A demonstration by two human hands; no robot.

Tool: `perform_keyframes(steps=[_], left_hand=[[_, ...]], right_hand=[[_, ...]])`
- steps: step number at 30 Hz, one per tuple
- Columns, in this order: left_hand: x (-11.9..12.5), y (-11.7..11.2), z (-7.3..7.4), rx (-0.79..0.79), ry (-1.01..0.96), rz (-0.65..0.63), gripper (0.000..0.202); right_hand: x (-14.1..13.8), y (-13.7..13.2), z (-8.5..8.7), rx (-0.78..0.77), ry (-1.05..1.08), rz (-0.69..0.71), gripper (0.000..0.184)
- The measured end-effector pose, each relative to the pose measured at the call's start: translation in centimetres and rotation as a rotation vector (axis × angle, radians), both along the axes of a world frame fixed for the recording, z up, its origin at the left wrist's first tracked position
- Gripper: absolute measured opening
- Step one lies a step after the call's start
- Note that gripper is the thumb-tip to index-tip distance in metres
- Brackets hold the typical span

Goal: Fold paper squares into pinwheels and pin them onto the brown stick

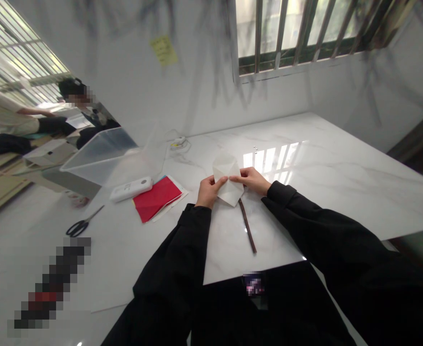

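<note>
A folded piece of white paper [229, 192], roughly six-sided with crease lines, is held up between my two hands just above the marble-patterned table. My left hand [209, 190] grips its left side, thumb pressed near the middle. From the right, my right hand [252, 179] pinches the paper, its thumb almost meeting the left one. Below the paper, a thin dark brown stick [247, 228] lies on the table, its upper end close to the paper's lower right edge. What the fingers behind the paper do is hidden.
Left of my hands lie red paper [156, 198] on other sheets, a white elongated device [131, 189] and black-handled scissors [83, 223]. A clear plastic bin [92, 151] stands behind them. A small white-and-yellow item [178, 142] sits near the wall. Two people are at the far left.
</note>
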State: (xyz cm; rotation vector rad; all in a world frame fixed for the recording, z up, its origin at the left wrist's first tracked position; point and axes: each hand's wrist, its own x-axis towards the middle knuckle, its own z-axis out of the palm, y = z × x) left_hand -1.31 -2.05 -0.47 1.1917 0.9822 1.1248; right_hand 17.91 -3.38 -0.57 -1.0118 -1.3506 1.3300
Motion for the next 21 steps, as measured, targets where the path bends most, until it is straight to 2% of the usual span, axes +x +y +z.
perform_keyframes(steps=[4, 7, 12, 14, 18, 21], left_hand=[[0.0, 0.0, -0.1, 0.020, 0.007, -0.053, 0.056], [0.2, 0.1, 0.1, 0.018, -0.023, -0.046, 0.055], [0.1, 0.1, 1.0, 0.009, -0.043, 0.020, 0.054], [-0.1, -0.1, 1.1, 0.128, 0.065, 0.027, 0.058], [-0.3, -0.7, 1.2, 0.467, 0.377, -0.008, 0.073], [-0.1, -1.2, 1.3, 0.568, 0.452, -0.078, 0.073]], right_hand=[[0.0, 0.2, -0.3, -0.028, -0.002, 0.002, 0.045], [0.0, 0.5, -0.6, -0.056, 0.050, -0.028, 0.043], [0.1, 1.2, -1.1, -0.065, 0.195, -0.209, 0.043], [0.2, 1.5, -1.1, -0.079, 0.238, -0.265, 0.043], [0.5, 1.8, -1.1, -0.122, 0.327, -0.319, 0.040], [0.4, 1.7, -1.1, -0.127, 0.328, -0.319, 0.040]])
